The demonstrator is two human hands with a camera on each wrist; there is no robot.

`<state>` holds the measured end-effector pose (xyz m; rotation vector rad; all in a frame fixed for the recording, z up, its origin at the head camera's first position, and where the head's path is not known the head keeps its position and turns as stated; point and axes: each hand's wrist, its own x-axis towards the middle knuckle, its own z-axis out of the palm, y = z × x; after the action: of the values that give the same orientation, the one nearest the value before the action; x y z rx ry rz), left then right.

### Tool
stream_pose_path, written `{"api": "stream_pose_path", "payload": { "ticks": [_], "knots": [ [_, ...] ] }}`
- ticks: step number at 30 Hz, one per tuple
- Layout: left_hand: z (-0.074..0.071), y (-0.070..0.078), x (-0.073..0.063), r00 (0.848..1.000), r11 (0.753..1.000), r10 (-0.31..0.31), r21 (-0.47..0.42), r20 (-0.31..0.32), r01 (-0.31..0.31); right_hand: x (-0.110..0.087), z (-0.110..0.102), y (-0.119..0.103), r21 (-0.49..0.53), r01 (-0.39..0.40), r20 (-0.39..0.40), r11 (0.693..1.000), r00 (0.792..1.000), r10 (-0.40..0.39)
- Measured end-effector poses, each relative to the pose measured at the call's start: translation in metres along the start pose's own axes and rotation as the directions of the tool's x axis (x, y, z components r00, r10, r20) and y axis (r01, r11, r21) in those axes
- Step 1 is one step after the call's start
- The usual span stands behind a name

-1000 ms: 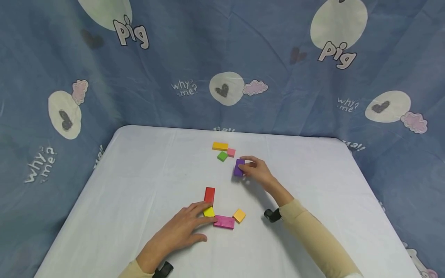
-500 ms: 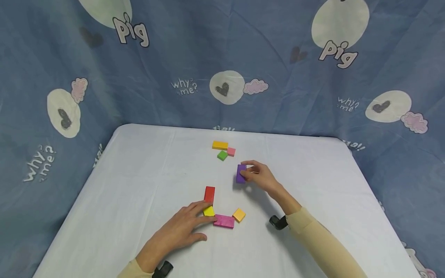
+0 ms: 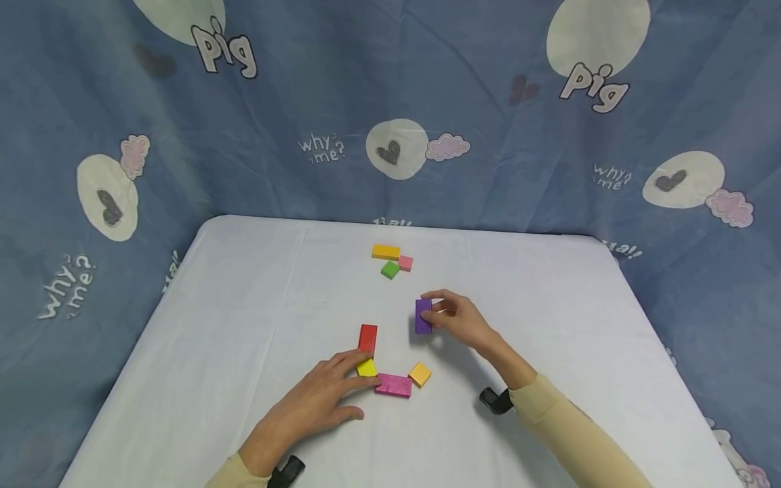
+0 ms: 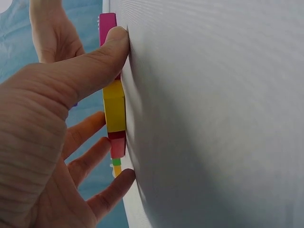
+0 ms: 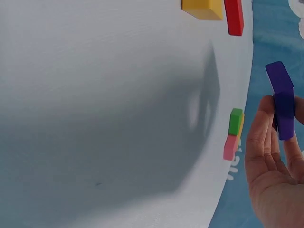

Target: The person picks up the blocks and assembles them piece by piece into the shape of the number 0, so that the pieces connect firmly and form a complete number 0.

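Right hand (image 3: 460, 318) pinches a smooth purple slab (image 3: 424, 316) mid-frame, above the cloth-covered bench (image 3: 244, 298); left hand (image 3: 311, 407), fingers spread flat, touches the small yellow block (image 3: 367, 368).

The left hand (image 3: 311, 407) covered part of the yellow block (image 3: 367, 369); the right wrist view's edge cut off the orange block (image 5: 203, 8).

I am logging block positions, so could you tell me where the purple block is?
In the head view, the purple block is pinched in the right hand, right of the red block.
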<state>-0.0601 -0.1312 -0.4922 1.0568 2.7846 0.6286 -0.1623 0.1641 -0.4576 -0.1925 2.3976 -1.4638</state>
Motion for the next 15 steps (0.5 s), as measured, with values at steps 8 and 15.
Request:
{"api": "stream_pose_path", "payload": {
  "ticks": [8, 15],
  "knots": [
    [0.000, 0.000, 0.001, 1.000, 1.000, -0.003, -0.012, 0.002, 0.003, -0.004, 0.006, 0.007, -0.038, 0.057, 0.045, 0.998, 0.997, -0.055],
    [-0.001, 0.000, 0.001, 1.000, 1.000, -0.003, -0.003, 0.009, 0.003, -0.007, 0.015, 0.015, -0.056, 0.044, 0.072, 0.997, 0.997, -0.040]
  ]
}}
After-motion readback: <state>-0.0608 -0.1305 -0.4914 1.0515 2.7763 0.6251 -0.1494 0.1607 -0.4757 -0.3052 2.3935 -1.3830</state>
